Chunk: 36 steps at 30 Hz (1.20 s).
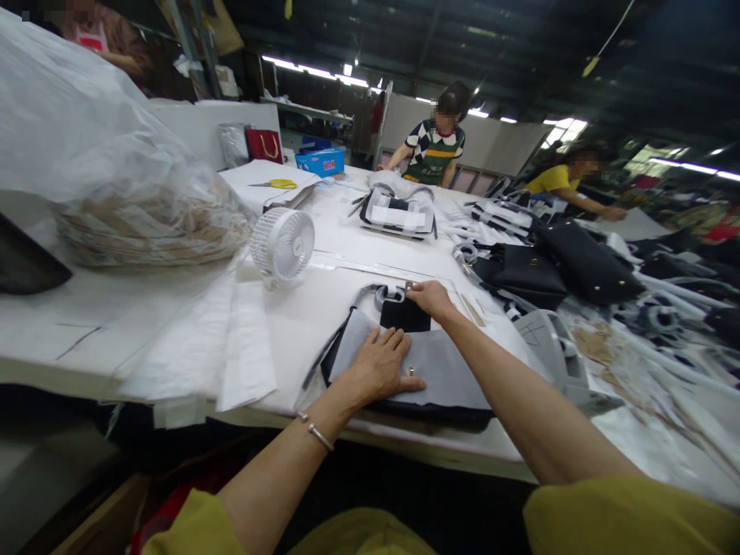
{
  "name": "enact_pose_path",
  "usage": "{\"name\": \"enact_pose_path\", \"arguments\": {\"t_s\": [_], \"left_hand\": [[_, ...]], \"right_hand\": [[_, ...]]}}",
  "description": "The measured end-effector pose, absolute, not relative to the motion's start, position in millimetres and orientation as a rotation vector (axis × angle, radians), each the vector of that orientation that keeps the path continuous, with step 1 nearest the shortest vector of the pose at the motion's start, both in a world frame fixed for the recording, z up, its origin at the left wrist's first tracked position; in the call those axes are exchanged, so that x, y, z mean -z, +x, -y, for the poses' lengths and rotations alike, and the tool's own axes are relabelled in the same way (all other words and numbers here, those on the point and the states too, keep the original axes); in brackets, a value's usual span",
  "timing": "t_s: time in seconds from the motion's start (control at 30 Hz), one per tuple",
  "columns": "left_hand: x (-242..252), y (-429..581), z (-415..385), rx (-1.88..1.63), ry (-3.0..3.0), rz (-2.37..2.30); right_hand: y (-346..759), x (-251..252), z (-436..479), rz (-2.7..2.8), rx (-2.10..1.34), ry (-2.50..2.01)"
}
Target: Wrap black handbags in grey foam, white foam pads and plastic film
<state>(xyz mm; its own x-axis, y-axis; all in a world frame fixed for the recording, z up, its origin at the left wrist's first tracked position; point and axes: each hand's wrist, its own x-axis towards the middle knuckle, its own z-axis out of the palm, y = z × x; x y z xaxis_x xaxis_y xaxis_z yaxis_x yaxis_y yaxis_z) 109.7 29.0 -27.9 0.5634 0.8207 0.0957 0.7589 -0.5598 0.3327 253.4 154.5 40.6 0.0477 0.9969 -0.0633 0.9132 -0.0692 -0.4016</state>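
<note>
A black handbag (405,316) lies flat on the white table (301,324) in front of me, with a grey sheet of wrapping (439,362) spread over its body. My left hand (378,364) rests flat on the grey sheet, fingers stretched out. My right hand (431,297) is at the bag's top edge, fingers pinched round the wrapped handle (388,294) and its metal fitting.
A small white fan (283,247) stands left of the bag. A big clear plastic sack (116,185) fills the left side. Loose white sheets (231,347) hang over the near edge. Black handbags (555,262) pile up on the right. Two people work at the far end; yellow scissors (280,184) lie there.
</note>
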Motion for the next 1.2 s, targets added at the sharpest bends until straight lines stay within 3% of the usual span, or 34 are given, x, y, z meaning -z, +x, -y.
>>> {"name": "enact_pose_path", "arguments": {"t_s": [0.23,0.47,0.73,1.2], "left_hand": [[30.9,109.8,-30.9,-0.386,2.540,-1.311],[34.1,108.4,-31.3,-0.447,2.586,-1.310],[34.2,107.9,-31.3,-0.545,2.621,-1.339],[25.3,106.0,-24.4,-0.608,2.607,-1.403]], "right_hand": [[259.3,-60.4,-131.1,2.039,-0.515,-1.900],[240.2,-52.7,-89.0,2.189,-0.069,-1.698],[261.2,-20.3,-64.0,1.844,-0.306,-1.480],[270.2,2.1,-6.6,1.810,-0.510,-1.407]]}}
